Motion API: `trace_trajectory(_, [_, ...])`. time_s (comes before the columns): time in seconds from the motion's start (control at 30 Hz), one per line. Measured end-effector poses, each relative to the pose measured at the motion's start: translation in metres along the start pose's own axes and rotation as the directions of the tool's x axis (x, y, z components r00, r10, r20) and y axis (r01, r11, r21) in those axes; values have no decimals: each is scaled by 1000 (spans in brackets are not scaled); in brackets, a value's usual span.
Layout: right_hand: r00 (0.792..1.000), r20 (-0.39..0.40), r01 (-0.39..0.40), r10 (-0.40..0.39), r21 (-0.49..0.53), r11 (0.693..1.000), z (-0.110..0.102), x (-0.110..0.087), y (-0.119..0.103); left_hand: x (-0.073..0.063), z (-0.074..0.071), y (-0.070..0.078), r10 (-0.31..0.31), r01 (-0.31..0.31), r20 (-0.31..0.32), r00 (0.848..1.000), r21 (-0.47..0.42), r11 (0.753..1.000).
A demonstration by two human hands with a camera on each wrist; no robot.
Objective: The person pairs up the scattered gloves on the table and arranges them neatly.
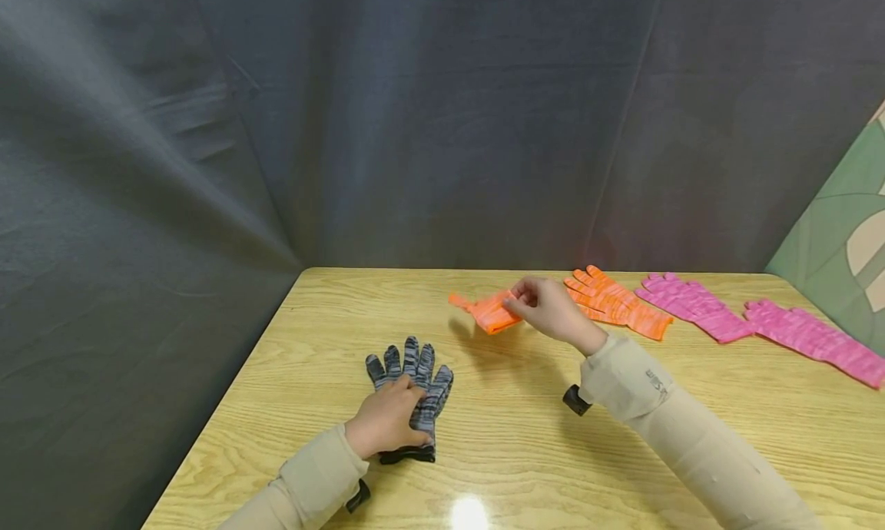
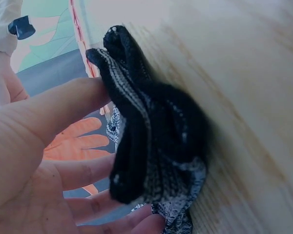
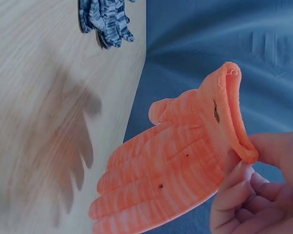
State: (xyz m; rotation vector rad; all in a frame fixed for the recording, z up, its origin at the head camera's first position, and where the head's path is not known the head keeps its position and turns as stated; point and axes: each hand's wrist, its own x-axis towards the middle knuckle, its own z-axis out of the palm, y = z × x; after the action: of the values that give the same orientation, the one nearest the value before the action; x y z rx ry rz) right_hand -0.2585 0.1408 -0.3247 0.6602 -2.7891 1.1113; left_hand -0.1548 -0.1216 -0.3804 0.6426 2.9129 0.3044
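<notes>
My right hand (image 1: 549,311) pinches the cuff of an orange knit glove (image 3: 166,165) between thumb and fingers. That glove hangs above the table, its fingers pointing down and away from the hand in the right wrist view; small dark marks show on it. My left hand (image 1: 390,415) rests on a grey and black knit glove (image 1: 422,372) lying with its fingers spread toward the back of the table. In the left wrist view, the thumb touches the black cuff (image 2: 129,146), which bulges in folds, and the other fingers lie loosely along the glove.
Another orange glove (image 1: 615,303) lies at the back right of the wooden table (image 1: 290,361). Beside it are two pink gloves, a nearer-centre pink glove (image 1: 694,307) and a far-right pink glove (image 1: 816,342). A dark curtain (image 1: 449,130) hangs behind the table.
</notes>
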Motion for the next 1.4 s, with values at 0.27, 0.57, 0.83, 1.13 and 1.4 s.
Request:
trace_trajectory(0.27, [1000,29,-9,10,-12,1000,1,-14,-3,0,-1,1,-10,10,9,1000,-2,1000])
trace_trajectory(0.57, [999,52,-3,3,-8,1000,1,-26,-4,0,0,0,-1,1,4,1000,1,1000])
trace_trajectory(0.83, [997,71,-40,41,-17,999,5,-38,-3,1,1,0,7,-7,2,1000,-2,1000])
trace_trajectory(1.13, [994,99,-40,42,-24,999,12,-54,0,0,0,0,8,-8,-8,1000,-9,1000])
trace_trajectory(1.4, [986,157,-50,54,-33,998,17,-65,-1,0,1,-2,3,-3,-4,1000,-16,1000])
